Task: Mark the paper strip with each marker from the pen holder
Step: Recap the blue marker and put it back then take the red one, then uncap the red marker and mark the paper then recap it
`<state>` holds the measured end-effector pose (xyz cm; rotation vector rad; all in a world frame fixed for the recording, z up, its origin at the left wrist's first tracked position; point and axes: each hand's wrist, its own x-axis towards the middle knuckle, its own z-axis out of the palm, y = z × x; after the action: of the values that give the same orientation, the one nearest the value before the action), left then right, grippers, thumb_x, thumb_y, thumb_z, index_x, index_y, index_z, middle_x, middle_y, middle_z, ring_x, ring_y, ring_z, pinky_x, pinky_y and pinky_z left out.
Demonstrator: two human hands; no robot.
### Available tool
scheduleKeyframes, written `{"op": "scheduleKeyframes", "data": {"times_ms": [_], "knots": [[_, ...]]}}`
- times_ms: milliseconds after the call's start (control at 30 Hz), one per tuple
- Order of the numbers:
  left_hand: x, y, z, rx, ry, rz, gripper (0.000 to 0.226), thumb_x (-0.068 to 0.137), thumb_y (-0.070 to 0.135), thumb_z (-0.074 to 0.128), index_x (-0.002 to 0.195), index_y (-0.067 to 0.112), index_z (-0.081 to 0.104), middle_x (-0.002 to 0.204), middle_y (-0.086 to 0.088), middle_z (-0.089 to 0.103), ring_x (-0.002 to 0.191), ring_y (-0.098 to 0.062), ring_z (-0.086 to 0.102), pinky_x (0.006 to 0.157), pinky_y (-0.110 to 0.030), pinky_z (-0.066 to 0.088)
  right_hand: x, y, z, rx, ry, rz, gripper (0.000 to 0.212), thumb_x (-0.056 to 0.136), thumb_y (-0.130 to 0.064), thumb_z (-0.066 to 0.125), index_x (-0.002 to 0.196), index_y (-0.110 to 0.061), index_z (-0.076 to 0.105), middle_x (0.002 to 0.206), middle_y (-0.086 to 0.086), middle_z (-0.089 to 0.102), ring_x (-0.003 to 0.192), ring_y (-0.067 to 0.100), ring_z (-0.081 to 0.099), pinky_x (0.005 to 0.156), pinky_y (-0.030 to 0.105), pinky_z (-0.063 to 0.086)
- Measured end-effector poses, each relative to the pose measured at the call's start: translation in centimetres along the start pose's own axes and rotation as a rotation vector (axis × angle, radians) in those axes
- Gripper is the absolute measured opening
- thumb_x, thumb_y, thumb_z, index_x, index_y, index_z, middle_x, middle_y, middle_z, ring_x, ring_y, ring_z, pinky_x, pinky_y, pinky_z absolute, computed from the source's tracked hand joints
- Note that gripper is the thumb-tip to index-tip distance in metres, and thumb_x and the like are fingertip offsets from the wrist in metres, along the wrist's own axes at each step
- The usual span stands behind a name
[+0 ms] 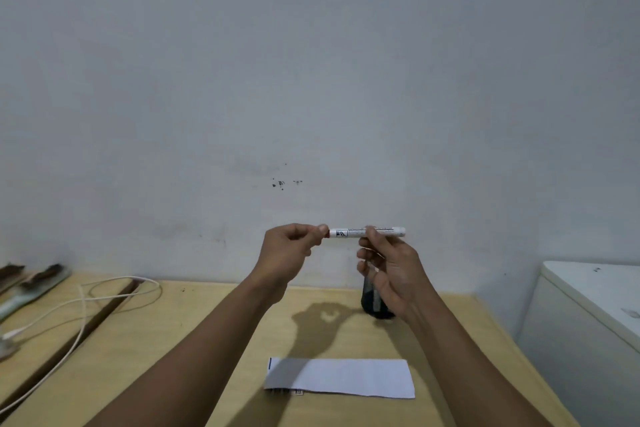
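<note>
I hold a white marker (349,233) level in the air, well above the wooden table (194,329). My right hand (391,274) pinches its barrel with thumb and fingers. My left hand (287,253) grips the marker's left end, where a reddish cap shows between the fingertips; whether the cap is on or off I cannot tell. The white paper strip (341,378) lies flat on the table below, with a short blue line at its left edge. The dark mesh pen holder (372,298) stands behind my right hand, mostly hidden by it.
A white cable (83,305) loops across the table's left side, near a gap between two tabletops. Some flat tools lie at the far left (31,284). A white cabinet (588,315) stands at the right. A pale wall rises behind the table.
</note>
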<state>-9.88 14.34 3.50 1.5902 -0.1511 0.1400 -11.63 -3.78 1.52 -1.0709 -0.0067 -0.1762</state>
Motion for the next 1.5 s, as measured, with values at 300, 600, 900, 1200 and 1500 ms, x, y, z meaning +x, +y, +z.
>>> {"op": "scheduleKeyframes", "data": {"times_ms": [300, 600, 900, 1200, 1500], "knots": [[-2.6, -3.9, -3.1, 0.270, -0.025, 0.088, 0.040, 0.096, 0.053, 0.048, 0.075, 0.026, 0.068, 0.069, 0.013, 0.063, 0.066, -0.011, 0.054, 0.072, -0.030, 0.044, -2.7, 4.8, 4.3, -0.111, -0.057, 0.055, 0.022, 0.093, -0.024, 0.068, 0.083, -0.004, 0.068, 0.064, 0.004, 0.063, 0.048, 0.012, 0.051, 0.048, 0.022, 0.043], [-2.7, -5.9, -5.2, 0.434, -0.041, 0.066, 0.047, 0.104, 0.039, 0.030, 0.064, 0.020, 0.043, 0.061, 0.005, 0.042, 0.059, -0.017, 0.036, 0.064, -0.035, 0.029, -3.2, 7.9, 5.5, -0.199, -0.122, -0.033, 0.015, 0.095, -0.017, 0.065, 0.090, -0.004, 0.071, 0.065, 0.005, 0.065, 0.054, 0.012, 0.055, 0.055, 0.024, 0.048], [-2.2, -7.7, -7.5, 0.254, -0.163, -0.208, 0.044, 0.103, 0.034, 0.033, 0.065, 0.015, 0.043, 0.061, -0.001, 0.038, 0.053, -0.016, 0.028, 0.056, -0.031, 0.024, -3.7, 9.9, 3.9, -0.355, -0.328, -0.002, 0.019, 0.094, -0.014, 0.067, 0.111, -0.009, 0.073, 0.086, 0.004, 0.071, 0.077, 0.017, 0.062, 0.071, 0.034, 0.054], [-1.3, -12.2, -9.5, 1.050, 0.000, -0.056, 0.036, 0.095, 0.053, 0.044, 0.078, 0.029, 0.065, 0.083, 0.010, 0.069, 0.086, -0.017, 0.061, 0.085, -0.041, 0.029, -3.8, 11.5, 1.9, -0.341, -0.257, 0.054, 0.022, 0.096, -0.017, 0.064, 0.116, -0.011, 0.071, 0.082, -0.006, 0.073, 0.081, 0.022, 0.058, 0.072, 0.041, 0.050], [-1.5, -13.9, -9.3, 1.242, -0.039, 0.042, 0.023, 0.089, 0.041, 0.052, 0.087, 0.028, 0.071, 0.085, 0.011, 0.073, 0.084, -0.012, 0.065, 0.080, -0.041, 0.021, -3.5, 13.0, 0.1, -0.319, -0.190, 0.089, 0.016, 0.092, -0.019, 0.069, 0.107, -0.020, 0.076, 0.079, -0.003, 0.071, 0.076, 0.020, 0.061, 0.062, 0.036, 0.050]]}}
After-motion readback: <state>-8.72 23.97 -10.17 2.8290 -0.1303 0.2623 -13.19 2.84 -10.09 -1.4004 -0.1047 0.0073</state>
